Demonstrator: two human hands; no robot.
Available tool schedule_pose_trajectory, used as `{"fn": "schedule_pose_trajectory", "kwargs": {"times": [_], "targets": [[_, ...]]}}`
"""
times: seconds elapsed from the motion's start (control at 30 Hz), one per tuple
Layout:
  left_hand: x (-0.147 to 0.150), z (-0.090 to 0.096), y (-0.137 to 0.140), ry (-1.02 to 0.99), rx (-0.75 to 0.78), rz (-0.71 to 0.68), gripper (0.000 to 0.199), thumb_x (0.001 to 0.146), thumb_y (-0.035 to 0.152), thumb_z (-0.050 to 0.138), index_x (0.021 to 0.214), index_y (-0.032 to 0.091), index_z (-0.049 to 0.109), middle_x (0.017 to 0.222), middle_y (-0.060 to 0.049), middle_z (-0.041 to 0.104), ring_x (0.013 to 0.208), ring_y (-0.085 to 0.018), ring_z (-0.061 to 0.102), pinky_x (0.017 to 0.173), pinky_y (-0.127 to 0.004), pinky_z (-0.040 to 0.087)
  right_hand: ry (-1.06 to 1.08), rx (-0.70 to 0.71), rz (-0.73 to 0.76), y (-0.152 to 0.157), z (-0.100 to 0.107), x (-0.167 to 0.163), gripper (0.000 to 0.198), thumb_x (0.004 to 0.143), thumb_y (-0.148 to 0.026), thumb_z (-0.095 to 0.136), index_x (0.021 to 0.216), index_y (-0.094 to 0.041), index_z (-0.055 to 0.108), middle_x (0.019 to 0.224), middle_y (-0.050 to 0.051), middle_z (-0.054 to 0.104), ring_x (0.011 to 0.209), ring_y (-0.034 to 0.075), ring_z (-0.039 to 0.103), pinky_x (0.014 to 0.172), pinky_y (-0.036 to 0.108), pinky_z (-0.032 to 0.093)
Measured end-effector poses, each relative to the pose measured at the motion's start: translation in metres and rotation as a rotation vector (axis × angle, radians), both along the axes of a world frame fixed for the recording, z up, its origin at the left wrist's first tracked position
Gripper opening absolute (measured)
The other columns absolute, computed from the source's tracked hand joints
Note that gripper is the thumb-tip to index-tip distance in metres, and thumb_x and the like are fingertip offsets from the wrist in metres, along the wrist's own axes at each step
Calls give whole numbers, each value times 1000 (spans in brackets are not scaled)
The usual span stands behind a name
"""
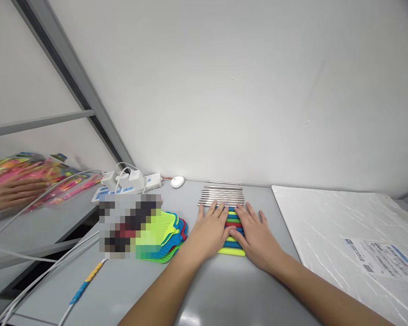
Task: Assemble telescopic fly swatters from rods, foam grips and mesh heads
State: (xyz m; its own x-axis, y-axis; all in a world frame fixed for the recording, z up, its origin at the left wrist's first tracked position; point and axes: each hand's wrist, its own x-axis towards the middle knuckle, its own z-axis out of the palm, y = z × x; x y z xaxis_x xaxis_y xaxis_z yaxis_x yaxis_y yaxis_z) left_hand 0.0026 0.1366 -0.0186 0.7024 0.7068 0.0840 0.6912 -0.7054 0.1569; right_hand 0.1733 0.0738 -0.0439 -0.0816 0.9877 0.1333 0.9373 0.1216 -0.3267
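Note:
My left hand (pixel 211 232) lies flat with fingers spread on the left side of a row of coloured plastic handles (pixel 234 251). My right hand (pixel 258 235) rests on the right side of the row, fingers also spread. The thumbs meet or nearly meet over the middle. The handles are yellow-green, blue, green and red, side by side, partly covered by both hands. Just beyond my fingertips lies a row of thin metal rods (pixel 221 195). Left of my left hand is a stack of perforated fly swatter heads (pixel 168 231) in yellow-green, blue, red and green.
A wrapped white board (pixel 336 226) with a label lies at right. Power strips (pixel 132 184), a white round device (pixel 177 182) and loose cables stand at back left. On the neighbouring table another person's hand (pixel 17 192) touches bagged colourful items (pixel 54 176). A blurred patch hides something beside the swatters.

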Motion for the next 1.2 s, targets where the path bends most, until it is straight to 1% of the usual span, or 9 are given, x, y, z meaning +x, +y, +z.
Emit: {"fn": "schedule_pose_trajectory", "kwargs": {"times": [0.23, 0.33, 0.43, 0.5, 0.57, 0.67, 0.83, 1.07, 1.2], "targets": [[0, 3, 1, -52, 7, 36, 58, 98, 46, 27, 150, 22, 28, 159, -9, 21, 148, -30, 13, 115, -58, 16, 62, 2, -29, 0, 0, 1, 64, 97, -55, 26, 151, -20, 27, 161, 7, 17, 148, 27, 6, 116, 56, 12], [2, 11, 11, -69, -31, 152, 57, 99, 44, 28, 150, 19, 28, 159, -12, 22, 147, -30, 15, 115, -55, 19, 188, 61, -79, 4, 10, 7, 59, 98, -54, 27, 147, -20, 32, 157, 9, 28, 146, 26, 17, 116, 53, 16], [6, 26, 34, -79, -76, 292, 56, 98, 41, 31, 148, 16, 31, 157, -16, 27, 145, -33, 21, 113, -54, 25, 372, 89, -165, 23, 23, 21, 53, 96, -51, 35, 139, -21, 41, 145, 11, 47, 137, 27, 37, 111, 47, 28], [9, 36, 57, -88, -85, 337, 50, 99, 38, 30, 143, 16, 37, 151, -18, 36, 140, -34, 31, 108, -54, 32, 534, 31, -232, 42, 30, 33, 51, 92, -48, 44, 135, -19, 44, 140, 12, 50, 128, 27, 46, 106, 43, 35], [11, 44, 81, -89, -102, 392, 41, 100, 33, 31, 133, 17, 48, 137, -18, 52, 128, -33, 46, 100, -52, 41, 594, -29, -258, 64, 33, 45, 47, 90, -43, 45, 130, -18, 46, 134, 13, 55, 113, 26, 58, 95, 40, 44], [12, 43, 112, -79, -138, 496, 35, 97, 34, 47, 125, 16, 54, 123, -13, 59, 111, -27, 58, 91, -49, 49, 667, -91, -317, 90, 31, 58, 38, 87, -35, 43, 121, -18, 48, 120, 12, 63, 90, 22, 66, 81, 37, 50], [13, 27, 136, -95, -175, 571, 35, 93, 34, 57, 123, 17, 55, 124, -10, 58, 105, -22, 60, 87, -44, 52, 795, -196, -356, 108, 30, 62, 31, 86, -32, 40, 114, -20, 46, 85, 4, 67, 55, 16, 60, 57, 31, 49], [17, 26, 139, -144, -237, 540, 34, 93, 35, 57, 122, 17, 56, 122, -10, 58, 104, -22, 60, 87, -43, 52, 911, -229, -358, 111, 37, 50, 35, 84, -33, 42, 117, -20, 42, 79, 1, 64, 52, 14, 57, 59, 30, 49], [15, 28, 136, -194, -268, 477, 34, 93, 34, 57, 122, 17, 56, 122, -10, 58, 103, -22, 61, 87, -43, 53, 930, -239, -345, 108, 37, 42, 40, 84, -33, 44, 121, -18, 42, 60, -4, 57, 56, 18, 60, 62, 31, 51]]}}
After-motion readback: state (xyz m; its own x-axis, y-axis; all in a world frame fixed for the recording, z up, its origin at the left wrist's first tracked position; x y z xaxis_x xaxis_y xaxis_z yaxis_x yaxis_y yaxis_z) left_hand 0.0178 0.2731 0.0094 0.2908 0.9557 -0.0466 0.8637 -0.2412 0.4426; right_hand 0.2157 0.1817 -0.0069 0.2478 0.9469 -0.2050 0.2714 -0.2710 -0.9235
